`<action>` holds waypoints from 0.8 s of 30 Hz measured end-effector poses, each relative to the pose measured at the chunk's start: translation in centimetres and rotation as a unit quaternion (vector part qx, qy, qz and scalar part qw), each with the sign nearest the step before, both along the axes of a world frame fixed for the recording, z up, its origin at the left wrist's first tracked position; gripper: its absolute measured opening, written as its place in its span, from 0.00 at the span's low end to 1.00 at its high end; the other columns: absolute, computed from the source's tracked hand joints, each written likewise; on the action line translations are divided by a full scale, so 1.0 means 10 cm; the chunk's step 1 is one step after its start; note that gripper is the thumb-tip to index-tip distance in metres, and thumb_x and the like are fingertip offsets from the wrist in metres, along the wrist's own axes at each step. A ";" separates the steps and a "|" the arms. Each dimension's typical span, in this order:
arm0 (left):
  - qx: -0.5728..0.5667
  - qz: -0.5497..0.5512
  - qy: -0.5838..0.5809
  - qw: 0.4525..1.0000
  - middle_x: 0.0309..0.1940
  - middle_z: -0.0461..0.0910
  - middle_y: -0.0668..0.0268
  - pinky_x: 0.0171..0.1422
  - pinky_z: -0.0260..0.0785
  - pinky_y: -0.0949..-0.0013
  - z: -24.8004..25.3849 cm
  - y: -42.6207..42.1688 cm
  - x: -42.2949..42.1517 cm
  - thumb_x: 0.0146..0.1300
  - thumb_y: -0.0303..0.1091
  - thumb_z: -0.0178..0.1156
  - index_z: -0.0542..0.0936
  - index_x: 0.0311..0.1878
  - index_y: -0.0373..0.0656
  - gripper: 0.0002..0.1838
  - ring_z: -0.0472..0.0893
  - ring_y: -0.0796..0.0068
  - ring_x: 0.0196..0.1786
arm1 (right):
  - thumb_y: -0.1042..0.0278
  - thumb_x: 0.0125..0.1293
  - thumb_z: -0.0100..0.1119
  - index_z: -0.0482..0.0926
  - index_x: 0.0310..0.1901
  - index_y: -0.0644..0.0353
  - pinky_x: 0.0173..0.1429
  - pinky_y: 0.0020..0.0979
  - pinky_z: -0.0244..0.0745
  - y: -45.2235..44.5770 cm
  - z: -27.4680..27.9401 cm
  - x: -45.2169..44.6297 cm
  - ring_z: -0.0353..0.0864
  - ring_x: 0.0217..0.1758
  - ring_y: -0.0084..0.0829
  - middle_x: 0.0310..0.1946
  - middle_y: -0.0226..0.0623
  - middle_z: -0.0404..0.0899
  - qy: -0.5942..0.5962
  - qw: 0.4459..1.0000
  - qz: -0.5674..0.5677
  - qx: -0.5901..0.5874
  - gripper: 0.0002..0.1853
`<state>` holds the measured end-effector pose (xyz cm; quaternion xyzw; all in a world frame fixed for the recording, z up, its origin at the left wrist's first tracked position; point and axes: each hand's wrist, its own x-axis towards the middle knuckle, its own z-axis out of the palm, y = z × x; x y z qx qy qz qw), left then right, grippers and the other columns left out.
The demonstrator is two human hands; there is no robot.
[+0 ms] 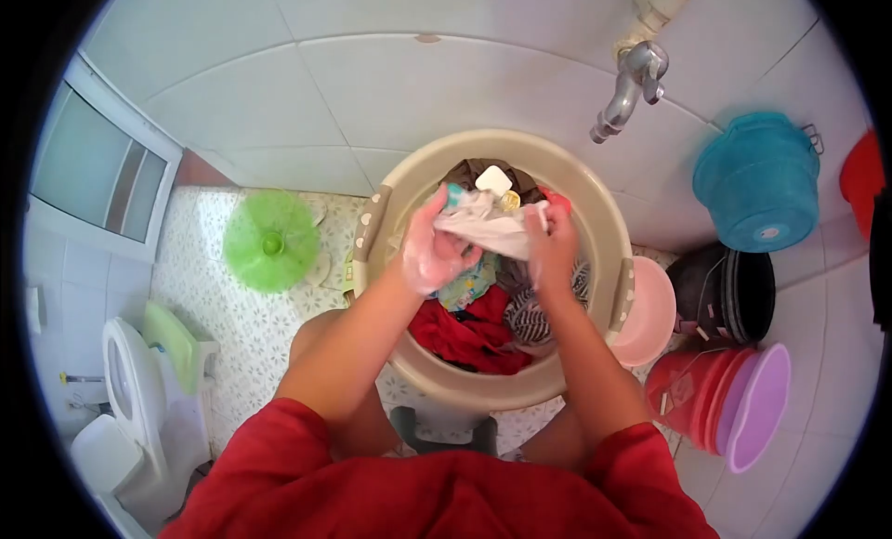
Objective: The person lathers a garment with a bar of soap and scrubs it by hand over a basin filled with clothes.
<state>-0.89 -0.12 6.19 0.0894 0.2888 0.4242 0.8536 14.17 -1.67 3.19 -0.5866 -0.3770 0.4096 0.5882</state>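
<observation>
A white cloth garment (491, 227) with a teal patch is stretched between my two hands above a large beige basin (405, 358). My left hand (433, 249), coated in suds, grips its left end. The fingers of my right hand (554, 239) are closed on its right end. Just beyond the garment sits a white rounded block (493, 179), perhaps soap, on dark brown cloth (460, 173). Below my hands lie a red garment (469, 330), a striped cloth (528, 318) and a light green patterned cloth (467, 286). A small yellow round spot shows near the garment's upper edge.
A metal tap (632, 88) juts from the tiled wall above the basin. On the right are a blue bucket (757, 181), a black bucket (720, 293), a pink tub (648, 311) and stacked red buckets (692, 390). A green lid-like cover (270, 241) and a toilet (135, 381) are leftward.
</observation>
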 end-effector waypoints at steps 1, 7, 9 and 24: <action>-0.066 0.002 -0.024 0.998 0.45 0.75 0.63 0.57 0.61 0.59 -0.06 0.00 0.00 0.63 0.50 0.44 0.71 0.50 0.42 0.23 0.73 0.67 0.49 | 0.62 0.56 0.56 0.68 0.24 0.60 0.28 0.30 0.66 -0.08 0.13 -0.10 0.71 0.23 0.27 0.20 0.34 0.71 -0.143 0.988 0.033 0.049 0.13; 0.110 -0.050 -0.086 0.989 0.36 0.77 0.65 0.39 0.71 0.71 -0.41 -0.11 0.21 0.65 0.47 0.41 0.73 0.38 0.46 0.16 0.77 0.71 0.36 | 0.63 0.57 0.51 0.67 0.19 0.60 0.27 0.40 0.66 -0.05 0.25 -0.38 0.72 0.21 0.46 0.17 0.43 0.71 -0.430 0.886 0.076 0.153 0.13; 0.023 -0.044 -0.074 0.996 0.35 0.77 0.65 0.39 0.71 0.71 -0.15 -0.12 0.30 0.65 0.46 0.42 0.73 0.37 0.47 0.15 0.77 0.72 0.36 | 0.61 0.61 0.46 0.70 0.22 0.58 0.25 0.44 0.69 0.07 0.29 -0.21 0.76 0.19 0.44 0.14 0.41 0.74 -0.390 0.916 0.023 0.089 0.14; 0.045 -0.149 -0.002 0.988 0.33 0.78 0.68 0.40 0.70 0.68 -0.62 0.15 0.04 0.60 0.45 0.51 0.75 0.35 0.47 0.13 0.78 0.74 0.35 | 0.68 0.56 0.45 0.58 0.53 0.58 0.36 0.54 0.66 -0.42 0.48 -0.62 0.75 0.30 0.57 0.23 0.57 0.74 -0.372 0.903 0.202 -0.066 0.21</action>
